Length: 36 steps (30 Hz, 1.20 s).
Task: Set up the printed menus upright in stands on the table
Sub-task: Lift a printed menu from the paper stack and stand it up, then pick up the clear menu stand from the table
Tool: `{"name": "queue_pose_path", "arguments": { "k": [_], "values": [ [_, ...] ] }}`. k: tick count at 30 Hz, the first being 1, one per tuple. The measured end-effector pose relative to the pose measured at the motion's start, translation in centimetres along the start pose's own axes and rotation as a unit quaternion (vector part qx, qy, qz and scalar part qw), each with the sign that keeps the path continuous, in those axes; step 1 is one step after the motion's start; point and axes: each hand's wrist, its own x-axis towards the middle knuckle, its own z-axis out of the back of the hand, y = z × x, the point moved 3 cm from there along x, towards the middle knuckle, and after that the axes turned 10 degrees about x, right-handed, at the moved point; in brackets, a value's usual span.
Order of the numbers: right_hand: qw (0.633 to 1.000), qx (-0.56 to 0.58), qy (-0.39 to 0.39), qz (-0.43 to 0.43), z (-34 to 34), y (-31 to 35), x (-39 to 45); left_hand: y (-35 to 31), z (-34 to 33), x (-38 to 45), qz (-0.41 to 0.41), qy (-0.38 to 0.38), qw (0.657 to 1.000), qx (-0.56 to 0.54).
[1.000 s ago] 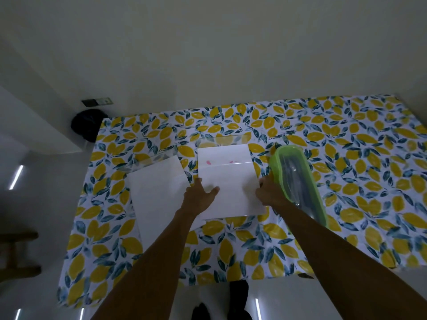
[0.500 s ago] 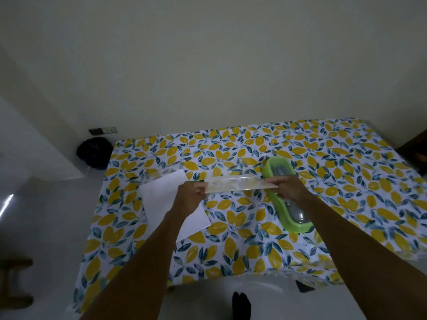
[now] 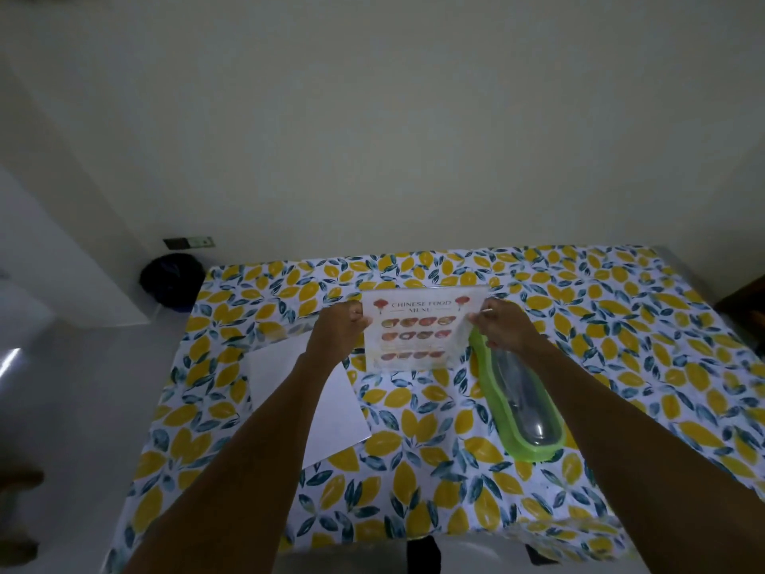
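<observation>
A printed menu [image 3: 418, 331] headed "Chinese Food Menu", inside a clear stand, is held upright over the table with its printed face toward me. My left hand [image 3: 337, 329] pinches its left edge and my right hand [image 3: 503, 329] pinches its right edge. A second white sheet [image 3: 331, 408] lies flat on the table to the left, under my left forearm. Another clear stand [image 3: 271, 331] seems to lie just beyond that sheet, hard to make out.
The table [image 3: 621, 325] wears a cloth with yellow lemons and blue leaves. A long green-rimmed clear container [image 3: 523, 401] lies right of centre, partly under my right wrist. A dark bag [image 3: 172, 281] sits on the floor past the table's far left corner.
Both hands lifted the menu off the table and tipped it from flat, through edge-on, to upright with the print facing me. The view has shifted back from the table.
</observation>
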Motion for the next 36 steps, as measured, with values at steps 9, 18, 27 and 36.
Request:
{"name": "queue_pose_path", "arguments": {
  "k": [9, 18, 27, 36],
  "values": [
    [0.995, -0.09, 0.036, 0.016, -2.3, -0.8, 4.9, 0.0, -1.8, 3.5, 0.045, 0.003, 0.998, 0.052],
    [0.988, -0.147, 0.045, -0.018, -3.8, -2.4, 6.4, 1.3, -2.6, 4.0, 0.078, 0.029, 0.996, 0.02],
    [0.99, -0.103, 0.044, -0.09, -5.2, -4.7, 6.6, 2.4, -3.8, 2.9, 0.098, 0.076, 0.991, -0.051],
    [0.991, -0.094, 0.03, -0.09, -9.2, -2.2, 0.1, 6.7, -2.5, -2.0, 0.142, 0.079, 0.985, 0.063]
  ]
}}
